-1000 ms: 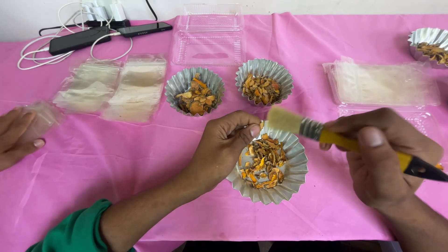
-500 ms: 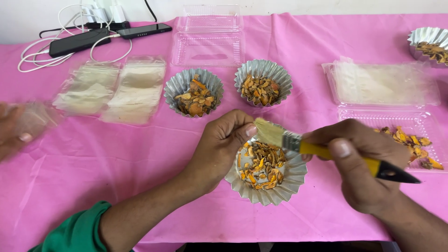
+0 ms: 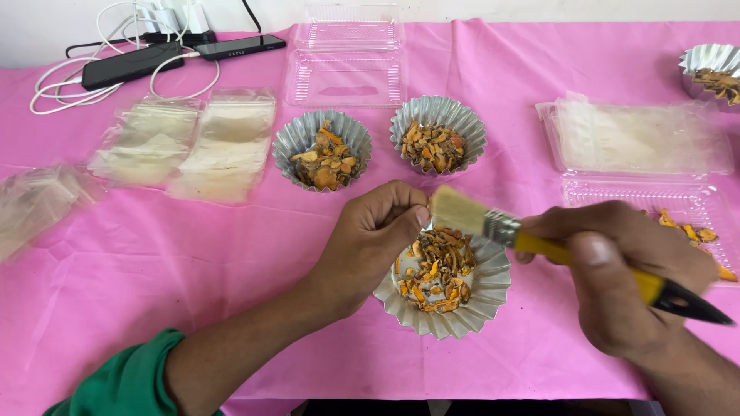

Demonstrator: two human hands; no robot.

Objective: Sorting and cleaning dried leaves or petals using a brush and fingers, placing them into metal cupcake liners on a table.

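My left hand hovers over the far-left rim of a fluted foil cup that holds dried orange and brown pieces. Its fingers are curled and pinched together; what lies between them is hidden. My right hand grips a paintbrush with a yellow handle, a metal ferrule and a black tip. The pale bristles touch my left fingertips above the cup.
Two more filled foil cups stand behind, a fourth at the far right. Clear clamshell boxes, stacks of plastic bags, phones and white cables lie on the pink cloth.
The brush has moved left until its bristles reach my left fingertips. Another person's hand at the left edge has gone out of view.
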